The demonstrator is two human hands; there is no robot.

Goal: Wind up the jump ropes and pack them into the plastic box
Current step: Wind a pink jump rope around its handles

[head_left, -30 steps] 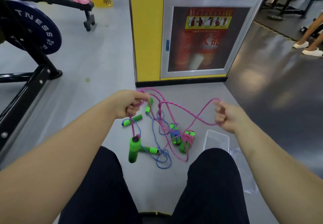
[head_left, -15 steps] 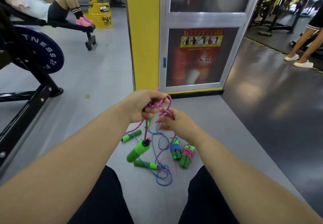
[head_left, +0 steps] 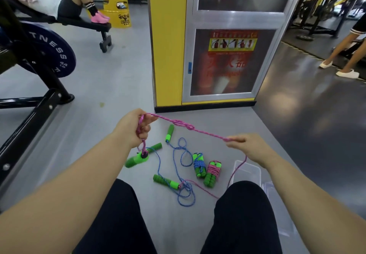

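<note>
Pink cord, light and limp with a knot tangled midway, the jump rope [head_left: 190, 128] hangs stretched above the floor between the two hands. It looks easiest to take hold of near its handle [head_left: 136, 159], which is green foam. The left hand [head_left: 132, 129] is curled round the cord just above that handle. The right hand [head_left: 251, 148] pinches it at the fingertips, near the plastic box [head_left: 247, 171] on the floor.

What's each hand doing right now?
Left hand: closed, gripping the pink rope.
Right hand: closed, pinching the same pink rope.
</note>
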